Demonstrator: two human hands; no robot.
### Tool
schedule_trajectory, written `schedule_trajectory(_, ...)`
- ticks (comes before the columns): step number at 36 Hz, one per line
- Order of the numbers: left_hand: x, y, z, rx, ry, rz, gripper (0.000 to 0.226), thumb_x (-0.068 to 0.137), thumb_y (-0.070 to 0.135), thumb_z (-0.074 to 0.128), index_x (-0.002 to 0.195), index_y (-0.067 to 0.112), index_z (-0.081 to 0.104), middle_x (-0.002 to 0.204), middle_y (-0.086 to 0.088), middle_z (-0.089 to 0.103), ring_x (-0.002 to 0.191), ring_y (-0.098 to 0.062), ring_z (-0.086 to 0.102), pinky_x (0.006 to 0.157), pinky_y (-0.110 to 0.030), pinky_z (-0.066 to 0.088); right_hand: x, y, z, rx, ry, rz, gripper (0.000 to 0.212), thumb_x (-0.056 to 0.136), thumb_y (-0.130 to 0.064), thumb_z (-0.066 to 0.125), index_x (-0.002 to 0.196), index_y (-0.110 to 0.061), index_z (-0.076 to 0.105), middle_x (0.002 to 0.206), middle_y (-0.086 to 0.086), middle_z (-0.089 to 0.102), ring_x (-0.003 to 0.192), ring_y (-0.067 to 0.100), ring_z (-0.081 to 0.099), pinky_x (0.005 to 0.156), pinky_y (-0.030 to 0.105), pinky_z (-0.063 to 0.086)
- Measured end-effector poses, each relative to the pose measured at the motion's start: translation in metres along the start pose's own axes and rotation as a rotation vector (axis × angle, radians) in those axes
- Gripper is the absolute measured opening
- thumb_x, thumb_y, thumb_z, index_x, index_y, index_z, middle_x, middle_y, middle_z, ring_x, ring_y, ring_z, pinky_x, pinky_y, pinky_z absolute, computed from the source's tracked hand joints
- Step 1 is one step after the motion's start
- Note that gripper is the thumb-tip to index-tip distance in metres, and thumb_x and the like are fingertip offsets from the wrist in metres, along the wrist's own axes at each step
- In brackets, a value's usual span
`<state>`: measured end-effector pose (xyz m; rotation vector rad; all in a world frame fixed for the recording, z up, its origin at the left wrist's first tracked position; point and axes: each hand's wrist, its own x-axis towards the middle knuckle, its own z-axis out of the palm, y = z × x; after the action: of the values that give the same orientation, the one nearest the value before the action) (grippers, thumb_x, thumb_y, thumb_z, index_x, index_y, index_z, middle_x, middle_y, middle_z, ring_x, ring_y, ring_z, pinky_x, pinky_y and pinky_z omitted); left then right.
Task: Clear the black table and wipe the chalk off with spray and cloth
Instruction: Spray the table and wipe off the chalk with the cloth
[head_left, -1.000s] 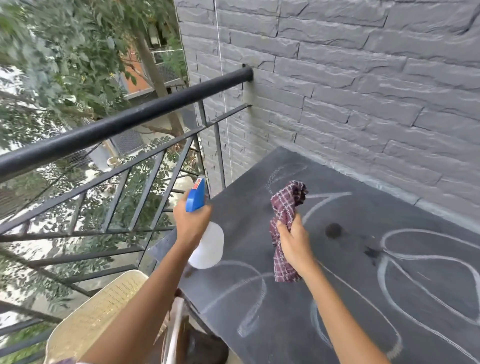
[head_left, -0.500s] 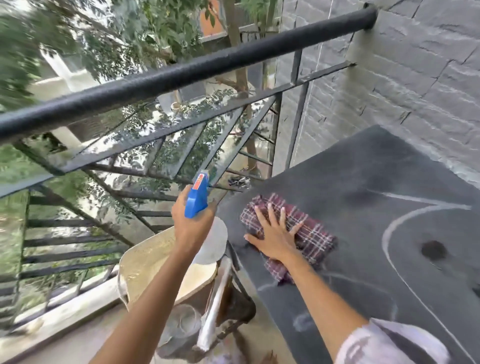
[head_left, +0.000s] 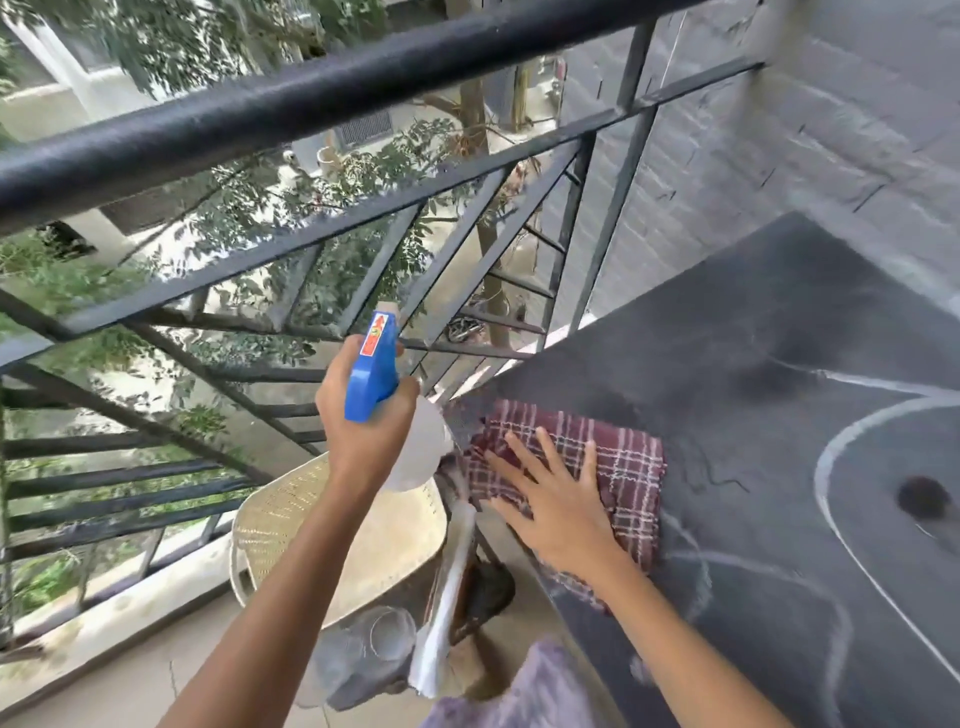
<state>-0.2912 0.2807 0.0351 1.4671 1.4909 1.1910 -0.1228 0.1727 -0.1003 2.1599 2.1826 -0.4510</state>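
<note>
The black table (head_left: 769, 332) fills the right side, with white chalk lines (head_left: 831, 452) curving across it and a dark wet spot (head_left: 924, 496). A maroon checked cloth (head_left: 623, 457) lies flat at the table's near left corner. My right hand (head_left: 558, 504) presses on it with straight, spread fingers. My left hand (head_left: 363, 415) grips a spray bottle (head_left: 376, 374) with a blue trigger head and a white body, held in the air just left of the table's corner.
A black metal railing (head_left: 291, 104) runs across the left and top, with a drop and trees behind it. A cream woven chair (head_left: 311, 525) stands beside the table's edge. Glass jars (head_left: 384, 634) sit on the floor below. A grey brick wall (head_left: 857, 130) backs the table.
My right hand has laid the bunched cloth flat on the table and slid it along the near left corner. The view swung left and down. The spray bottle stays in my left hand.
</note>
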Motion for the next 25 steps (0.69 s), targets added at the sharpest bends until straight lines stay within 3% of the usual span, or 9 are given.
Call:
schedule_trajectory(4, 0.005, -0.002, 0.000, -0.021, -0.017, -0.016, 0.019, 0.063, 0.016, 0.057, 0.064, 0.029, 0.043, 0.059, 0.011, 0.040, 0.049, -0.003, 0.034, 0.053, -0.026, 0.033, 0.010, 0.048, -0.015, 0.075, 0.031, 0.256, 0.056, 0.088, -0.071, 0.001, 0.142, -0.055, -0.004, 0.155, -0.017, -0.010, 0.143, 0.019, -0.016, 0.103, 0.070, -0.014)
schedule_trajectory(8, 0.005, -0.004, 0.004, -0.034, -0.008, -0.027, 0.026, 0.063, 0.017, 0.058, 0.062, 0.042, 0.050, 0.057, 0.016, 0.048, 0.050, -0.001, 0.041, 0.053, -0.025, 0.035, 0.066, 0.045, -0.036, 0.114, 0.046, 0.422, 0.065, 0.086, -0.072, 0.000, 0.145, -0.047, -0.002, 0.156, -0.008, -0.013, 0.143, 0.028, -0.014, 0.098, 0.075, -0.013)
schedule_trajectory(10, 0.005, -0.005, 0.008, -0.025, 0.014, -0.016, 0.022, 0.063, 0.017, 0.057, 0.064, 0.037, 0.046, 0.059, 0.013, 0.043, 0.052, -0.004, 0.038, 0.054, -0.027, 0.035, 0.085, 0.023, -0.039, 0.063, 0.035, 0.354, 0.065, 0.086, -0.072, -0.001, 0.145, -0.046, -0.005, 0.155, -0.007, -0.016, 0.142, 0.031, -0.015, 0.095, 0.077, -0.014)
schedule_trajectory(14, 0.009, -0.003, 0.015, -0.001, 0.060, 0.033, 0.021, 0.062, 0.014, 0.054, 0.065, 0.031, 0.041, 0.059, 0.011, 0.038, 0.049, -0.002, 0.035, 0.050, -0.019, 0.032, 0.065, -0.019, -0.016, 0.000, -0.022, 0.023, 0.063, 0.085, -0.073, -0.003, 0.143, -0.050, -0.005, 0.151, -0.012, -0.022, 0.142, 0.028, -0.019, 0.095, 0.074, -0.020)
schedule_trajectory(17, 0.013, 0.001, 0.022, -0.015, 0.072, 0.022, 0.031, 0.065, 0.010, 0.057, 0.062, 0.035, 0.039, 0.060, 0.013, 0.035, 0.048, 0.001, 0.039, 0.049, -0.021, 0.031, 0.022, -0.009, -0.003, 0.010, 0.022, -0.028, 0.057, 0.090, -0.070, 0.006, 0.143, -0.050, 0.011, 0.154, -0.013, -0.005, 0.144, 0.026, -0.006, 0.099, 0.071, -0.019)
schedule_trajectory(19, 0.014, 0.005, 0.029, -0.010, 0.079, 0.023, 0.030, 0.066, 0.012, 0.058, 0.065, 0.035, 0.041, 0.066, 0.016, 0.037, 0.053, 0.009, 0.044, 0.053, -0.017, 0.036, -0.003, 0.018, -0.002, -0.003, 0.052, 0.046, 0.054, 0.092, -0.069, 0.009, 0.143, -0.052, 0.007, 0.156, -0.013, 0.001, 0.145, 0.025, -0.001, 0.101, 0.072, -0.014)
schedule_trajectory(22, 0.014, 0.010, 0.044, -0.004, 0.069, 0.067, 0.036, 0.067, 0.008, 0.059, 0.071, 0.041, 0.045, 0.069, 0.021, 0.042, 0.064, 0.019, 0.048, 0.055, -0.001, 0.037, -0.012, 0.071, -0.009, 0.015, 0.050, 0.248, 0.054, 0.089, -0.072, 0.002, 0.140, -0.056, -0.008, 0.156, -0.015, -0.006, 0.144, 0.022, -0.010, 0.103, 0.072, -0.009)
schedule_trajectory(25, 0.013, 0.009, 0.055, -0.036, 0.006, 0.059, 0.032, 0.066, 0.010, 0.057, 0.073, 0.040, 0.049, 0.068, 0.032, 0.055, 0.059, 0.013, 0.048, 0.054, -0.004, 0.038, 0.025, 0.109, -0.031, 0.116, 0.064, 0.463, 0.059, 0.085, -0.074, -0.002, 0.141, -0.054, -0.004, 0.156, -0.013, -0.009, 0.143, 0.021, -0.015, 0.101, 0.073, -0.012)
